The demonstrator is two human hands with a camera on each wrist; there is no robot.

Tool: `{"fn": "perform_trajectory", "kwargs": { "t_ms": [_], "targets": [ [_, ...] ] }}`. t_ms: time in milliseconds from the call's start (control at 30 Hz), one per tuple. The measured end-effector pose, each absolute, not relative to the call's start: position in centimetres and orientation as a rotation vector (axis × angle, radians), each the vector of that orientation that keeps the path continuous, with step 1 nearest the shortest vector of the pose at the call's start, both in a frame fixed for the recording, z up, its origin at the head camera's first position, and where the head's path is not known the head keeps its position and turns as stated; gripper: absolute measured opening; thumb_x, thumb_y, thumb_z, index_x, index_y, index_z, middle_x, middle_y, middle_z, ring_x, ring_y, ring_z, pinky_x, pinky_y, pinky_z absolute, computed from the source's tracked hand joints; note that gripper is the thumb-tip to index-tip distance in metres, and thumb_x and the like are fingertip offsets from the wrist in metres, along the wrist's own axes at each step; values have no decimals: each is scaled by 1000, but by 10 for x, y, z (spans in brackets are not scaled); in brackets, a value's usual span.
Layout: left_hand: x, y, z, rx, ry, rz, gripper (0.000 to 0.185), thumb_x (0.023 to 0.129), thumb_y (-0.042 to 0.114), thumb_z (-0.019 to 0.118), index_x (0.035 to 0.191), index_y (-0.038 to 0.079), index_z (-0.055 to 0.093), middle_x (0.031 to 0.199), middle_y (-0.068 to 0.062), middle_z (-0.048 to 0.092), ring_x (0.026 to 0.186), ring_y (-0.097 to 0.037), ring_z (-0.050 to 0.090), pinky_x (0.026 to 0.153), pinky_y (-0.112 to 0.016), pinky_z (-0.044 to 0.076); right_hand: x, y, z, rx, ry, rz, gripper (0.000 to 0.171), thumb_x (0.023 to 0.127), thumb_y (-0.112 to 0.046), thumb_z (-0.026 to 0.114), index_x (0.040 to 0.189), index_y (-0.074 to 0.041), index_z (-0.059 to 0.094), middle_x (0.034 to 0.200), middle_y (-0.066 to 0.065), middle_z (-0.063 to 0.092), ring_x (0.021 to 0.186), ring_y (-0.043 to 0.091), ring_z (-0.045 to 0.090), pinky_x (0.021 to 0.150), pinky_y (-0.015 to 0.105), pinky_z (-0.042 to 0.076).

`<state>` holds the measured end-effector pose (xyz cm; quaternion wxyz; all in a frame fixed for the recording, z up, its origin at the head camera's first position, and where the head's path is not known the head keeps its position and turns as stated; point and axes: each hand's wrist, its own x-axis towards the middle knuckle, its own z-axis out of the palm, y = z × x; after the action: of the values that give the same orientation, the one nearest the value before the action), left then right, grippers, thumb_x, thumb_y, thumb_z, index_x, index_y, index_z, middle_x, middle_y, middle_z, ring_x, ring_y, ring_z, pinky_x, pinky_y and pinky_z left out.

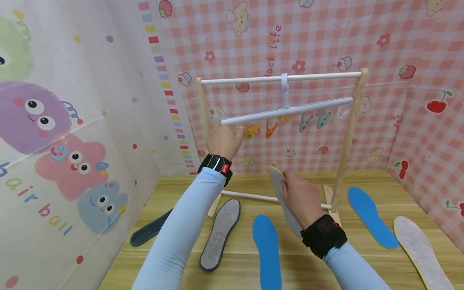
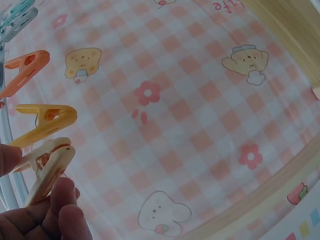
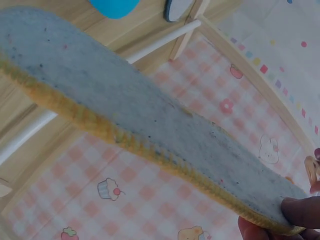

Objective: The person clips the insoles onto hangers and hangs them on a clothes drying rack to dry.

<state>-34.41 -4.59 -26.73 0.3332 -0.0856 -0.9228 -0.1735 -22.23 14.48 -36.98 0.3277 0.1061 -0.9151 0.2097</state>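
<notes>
A white hanger [image 1: 253, 115] hangs tilted from the rack's top rail, its left end lower. My left hand [image 1: 224, 141] is at that low end, pinching a cream clothespin [image 2: 50, 165] between thumb and fingers; the head view hides this clip behind the hand. Beside it hang a yellow clothespin [image 2: 47, 120] and an orange clothespin [image 2: 27, 72]. My right hand [image 1: 301, 197] grips a grey fleecy insole [image 3: 120, 95] with yellow edging near one end, thumb on the grey face. The insole is raised in front of the rack, below the hanger.
A wooden rack [image 1: 349, 137] with white rails stands at the back. Pale clothespins [image 1: 322, 119] hang on the hanger's right half. On the table lie a dark-edged grey insole [image 1: 221, 233], a dark insole [image 1: 150, 229], blue insoles [image 1: 267, 249] and a pale insole [image 1: 417, 245].
</notes>
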Motion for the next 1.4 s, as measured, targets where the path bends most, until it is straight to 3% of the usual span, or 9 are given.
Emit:
{"fn": "perform_trajectory", "kwargs": {
  "t_ms": [300,833,1400],
  "targets": [
    [-341,-39,-269,-206,-2424,-429,64,96,55,53,46,18,37,42,6,30,39,-9,27,39,-25,18,-235,132,-371,274,-2358,531,20,92,-8,70,107,3,64,88,21,71,65,32,69,52,44,53],
    [-339,-32,-272,-171,-2394,-462,60,96,46,51,46,16,37,43,5,32,41,-12,33,41,-28,23,-258,102,-363,273,-2321,476,17,90,-7,71,105,1,66,76,16,69,54,29,65,41,40,47],
    [-337,-28,-273,-165,-2362,-473,52,92,33,51,45,15,41,42,5,32,40,-12,29,41,-28,21,-272,80,-350,275,-2265,375,16,88,-3,72,101,5,66,72,18,69,52,27,65,41,37,49]
  ]
}}
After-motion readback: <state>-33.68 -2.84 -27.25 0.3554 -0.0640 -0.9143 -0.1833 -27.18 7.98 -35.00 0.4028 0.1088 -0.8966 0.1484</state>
